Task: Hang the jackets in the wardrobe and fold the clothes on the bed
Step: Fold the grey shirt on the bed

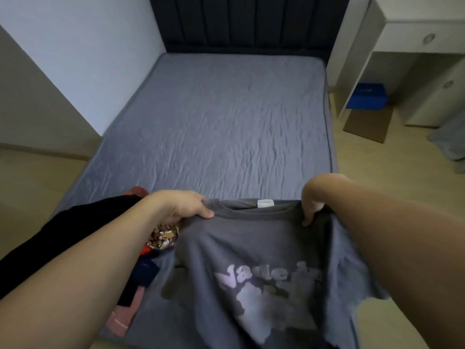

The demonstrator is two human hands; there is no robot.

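Grey T-shirt (251, 260): left hand (181, 207) and right hand (312, 200) each pinch a shoulder, spreading it flat, likely for folding over bed (226, 117).

Both forearms are bare to the frame edge, and the left hand (185, 209) and right hand (312, 200) wear nothing.

Both arms bare, extended fwd from bottom corners of frame. Left hand (185, 206) knuckles up, fingers curled under, thumb on top, pinching fabric of a gray t-shirt (251, 250) at its left shoulder by the collar. Right hand (313, 200) wrist bent down, fingers curled, gripping the opposite shoulder. Hands level w/ each other, well apart, approx same height. Right forearm closer to cam, left forearm angled in from lower left.
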